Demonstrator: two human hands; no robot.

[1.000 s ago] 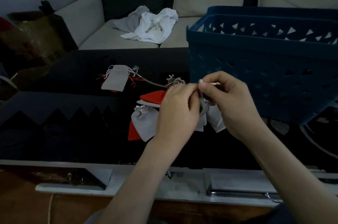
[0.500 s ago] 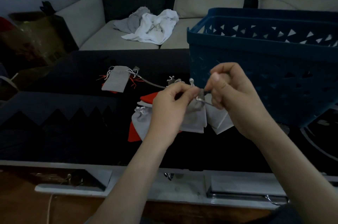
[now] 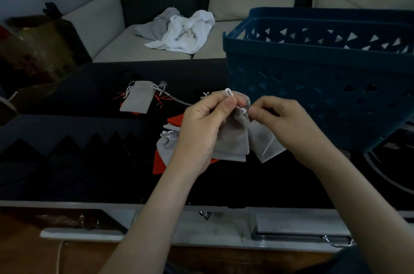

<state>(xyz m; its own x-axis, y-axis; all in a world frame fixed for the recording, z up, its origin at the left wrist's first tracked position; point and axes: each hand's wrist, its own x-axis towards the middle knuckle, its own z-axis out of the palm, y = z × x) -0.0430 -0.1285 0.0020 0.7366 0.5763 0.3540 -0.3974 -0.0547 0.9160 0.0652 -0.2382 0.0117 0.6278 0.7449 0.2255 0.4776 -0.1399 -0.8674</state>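
A small grey drawstring pouch (image 3: 233, 139) hangs above the black table (image 3: 89, 173), held by both hands. My left hand (image 3: 201, 130) pinches its gathered top and one white cord loop between thumb and forefinger. My right hand (image 3: 284, 126) pinches the other white cord at the pouch's right side. Under the hands lies a heap of pouches, grey (image 3: 164, 146) and red (image 3: 177, 120). Another grey pouch (image 3: 139, 100) lies apart at the left, over a red one.
A dark blue plastic basket (image 3: 313, 85) stands at the table's right, just behind my right hand. A sofa (image 3: 125, 47) beyond holds crumpled white and grey cloths (image 3: 183, 31). A brown box (image 3: 38, 49) sits at the far left. The table's pale front edge (image 3: 212, 224) runs below.
The hands have drawn apart, the left staying on the pouch's top and the right moving rightward with the cord. The pouch hangs lower and fuller in view.
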